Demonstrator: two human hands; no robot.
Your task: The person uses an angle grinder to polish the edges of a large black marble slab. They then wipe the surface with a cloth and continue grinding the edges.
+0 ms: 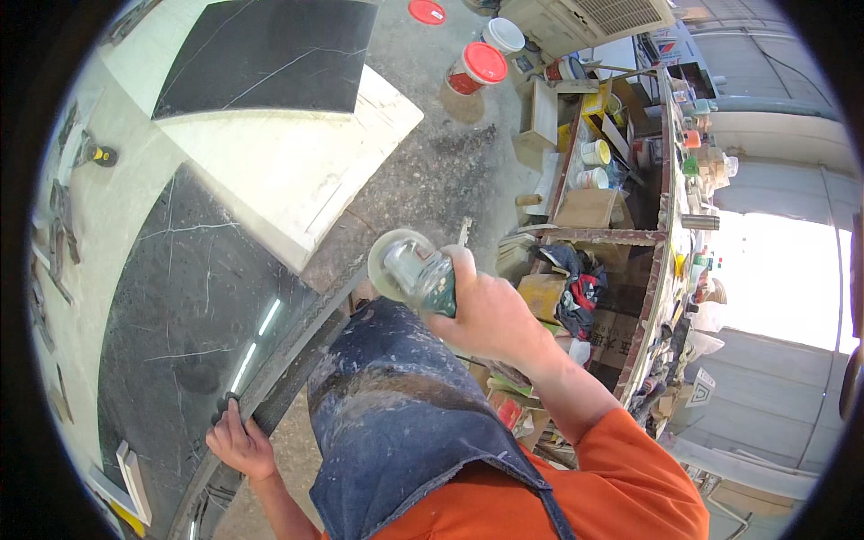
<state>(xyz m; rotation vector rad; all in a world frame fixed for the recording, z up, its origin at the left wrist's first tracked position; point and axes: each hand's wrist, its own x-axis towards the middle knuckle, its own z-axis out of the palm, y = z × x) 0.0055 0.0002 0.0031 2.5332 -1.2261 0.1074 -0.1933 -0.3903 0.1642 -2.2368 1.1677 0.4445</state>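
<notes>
My right hand (490,310) is wrapped around the green and silver body of an angle grinder (423,274). Its round pale disc (387,265) faces the edge of a black stone slab with white veins (193,279); I cannot tell whether the disc spins. The grinder is held over the slab's right side, in front of my apron. At the slab's near edge, my left hand (241,441) has its fingers curled in. A small dark lump (221,407) shows at its fingertips, partly hidden, its kind unclear.
A second black veined slab (270,58) lies on a white board (315,171) beyond. Red-lidded (477,67) and white-lidded (502,36) buckets stand on the floor. Cluttered shelving (630,238) lines the right. A yellow and black tape measure (103,156) lies at far left.
</notes>
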